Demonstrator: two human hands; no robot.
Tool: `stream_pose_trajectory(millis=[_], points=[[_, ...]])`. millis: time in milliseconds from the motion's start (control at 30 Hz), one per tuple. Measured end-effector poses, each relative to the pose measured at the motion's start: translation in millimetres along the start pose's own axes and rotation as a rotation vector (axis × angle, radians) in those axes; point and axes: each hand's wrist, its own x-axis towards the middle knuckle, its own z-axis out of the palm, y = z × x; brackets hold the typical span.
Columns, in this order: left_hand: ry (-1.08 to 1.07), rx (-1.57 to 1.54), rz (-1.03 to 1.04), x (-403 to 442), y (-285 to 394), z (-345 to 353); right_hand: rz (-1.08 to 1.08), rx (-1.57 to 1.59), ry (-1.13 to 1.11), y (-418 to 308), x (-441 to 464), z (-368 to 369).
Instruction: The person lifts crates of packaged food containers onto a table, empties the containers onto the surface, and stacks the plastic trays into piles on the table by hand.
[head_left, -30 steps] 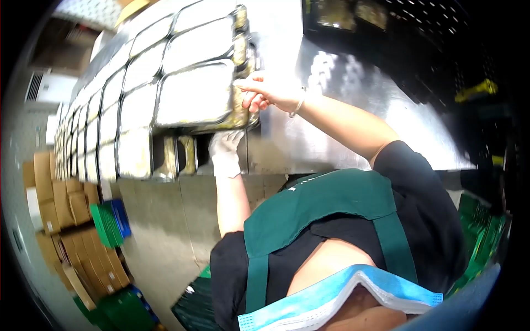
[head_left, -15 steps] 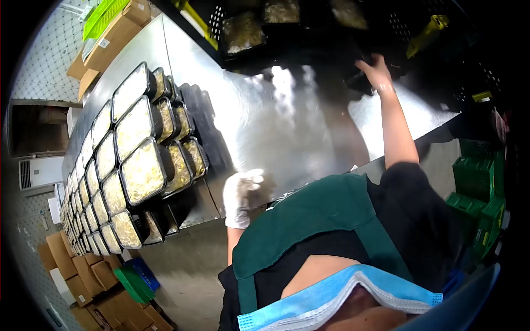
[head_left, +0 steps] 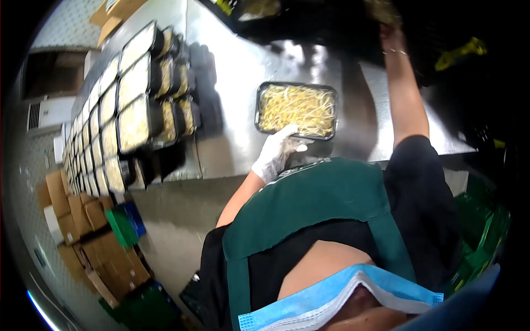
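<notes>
A black plastic tray of bean sprouts (head_left: 298,107) lies flat on the metal table. My left hand (head_left: 277,151), in a white glove, grips its near edge, with the fingers at the rim and the thumb lower down. My right hand (head_left: 392,37), bare and with a band at the wrist, reaches far forward into the dark crate area. Its fingers close on another tray of sprouts (head_left: 383,11), which is dim and partly cut off by the top of the view.
Stacked trays of sprouts (head_left: 134,124) fill the table's left side. A black crate (head_left: 326,27) with another tray (head_left: 259,8) stands at the far edge, a yellow crate handle (head_left: 462,53) to the right. Cardboard boxes (head_left: 113,259) and green crates (head_left: 475,220) lie beyond the table.
A sprout tray now lies on the table in front of me. My left hand has moved right and forward to its edge; my right hand has reached farther forward. The view has shifted.
</notes>
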Motion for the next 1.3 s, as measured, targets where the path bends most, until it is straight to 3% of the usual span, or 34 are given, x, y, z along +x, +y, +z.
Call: stream_pose_trajectory(millis=[67,100,133,267,300,367,400,467,533,600,633,667,700,733,767,800,867,900,933,967,1000,1033,1067,1167,1233,1300], points=[[-0.007,-0.011,0.048,-5,0,-2,-0.180,0.087,-0.072,-17,-63,-1],[-0.002,-0.035,0.059,0,-4,-8,-0.099,0.148,0.027,-44,-129,24],[-0.002,-0.055,0.066,5,-10,-15,-0.104,0.118,-0.128,-49,-160,14],[0.003,-0.132,0.179,8,-14,-15,0.154,-0.235,-0.438,-34,-256,7],[-0.021,-0.198,0.051,7,-16,-27,0.250,-0.386,-0.483,-22,-271,11],[-0.017,-0.198,0.058,-13,-20,-49,0.445,-0.769,-0.774,-1,-295,30],[-0.006,-0.187,0.093,-27,-21,-62,0.581,-0.703,-0.835,13,-306,39],[0.036,-0.166,0.171,-62,-25,-88,0.601,-0.802,-1.155,29,-313,61],[0.103,-0.163,0.259,-98,-28,-112,0.403,-0.949,-1.318,46,-301,94],[0.183,-0.180,0.357,-126,-27,-135,0.278,-0.915,-1.081,82,-257,127],[0.231,-0.193,0.413,-137,-24,-146,0.445,-0.784,-0.957,102,-222,150],[0.281,-0.200,0.473,-145,-19,-158,0.335,-0.617,-0.882,124,-195,166],[0.333,-0.218,0.526,-152,-14,-170,0.673,-0.429,-0.493,126,-169,195],[0.384,-0.235,0.582,-154,-7,-183,0.686,-0.263,-0.449,143,-136,205],[0.437,-0.255,0.630,-158,0,-197,0.554,-0.236,-0.396,151,-120,215],[0.487,-0.269,0.670,-157,7,-210,0.578,-0.121,-0.450,175,-71,216],[0.575,-0.287,0.725,-152,18,-236,0.217,-0.333,-0.218,170,-83,233],[0.615,-0.285,0.741,-149,21,-248,0.130,-0.228,-0.222,177,-72,228],[0.648,-0.266,0.750,-144,23,-259,0.201,-0.255,-0.368,168,-68,215],[0.688,-0.201,0.761,-137,23,-268,0.112,-0.229,-0.215,148,-96,217],[0.732,-0.097,0.774,-128,21,-277,0.198,-0.130,-0.369,124,-111,200],[0.780,0.018,0.790,-118,18,-287,0.058,-0.230,-0.518,110,-114,178],[0.756,-0.373,0.759,-121,27,-266,0.137,-0.232,-0.601,86,-125,157],[0.670,-0.250,0.902,-104,11,-293,0.127,-0.406,-0.700,35,-253,166],[0.680,-0.369,0.787,-132,15,-267,0.239,-0.444,-0.658,46,-324,188],[0.332,-0.283,0.812,-151,9,-260,0.360,-0.502,-0.719,70,-380,214]])
